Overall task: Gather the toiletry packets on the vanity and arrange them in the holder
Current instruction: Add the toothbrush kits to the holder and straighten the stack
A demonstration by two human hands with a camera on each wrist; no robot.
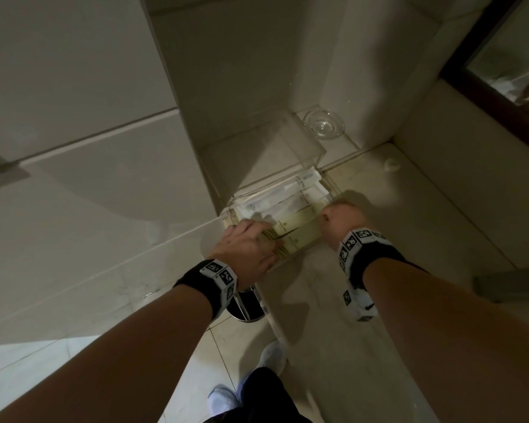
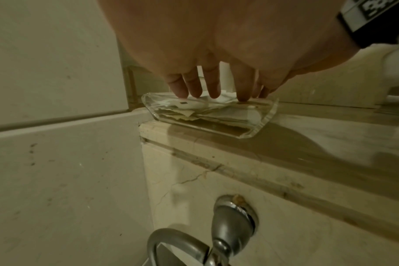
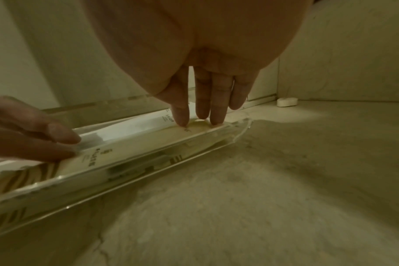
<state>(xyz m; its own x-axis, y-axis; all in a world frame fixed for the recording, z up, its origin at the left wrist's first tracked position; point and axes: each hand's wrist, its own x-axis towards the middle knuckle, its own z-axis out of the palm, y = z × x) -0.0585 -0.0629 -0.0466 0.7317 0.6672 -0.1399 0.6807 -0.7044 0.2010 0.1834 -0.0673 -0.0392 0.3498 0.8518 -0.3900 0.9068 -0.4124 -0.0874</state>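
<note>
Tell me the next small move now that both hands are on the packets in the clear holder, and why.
Probably press and slide inward: left hand and right hand touch opposite ends of the cream packets with straight fingers, and the packets lie slightly fanned in the clear holder, so squaring them comes next.

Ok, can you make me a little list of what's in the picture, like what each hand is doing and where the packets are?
left hand: straight fingers pressing on the packets' left end
right hand: fingertips pressing the right end
packets: cream and white, lying flat in the holder
holder: clear tray on the vanity, at its left edge
glass dish: behind the holder, by the wall
</note>
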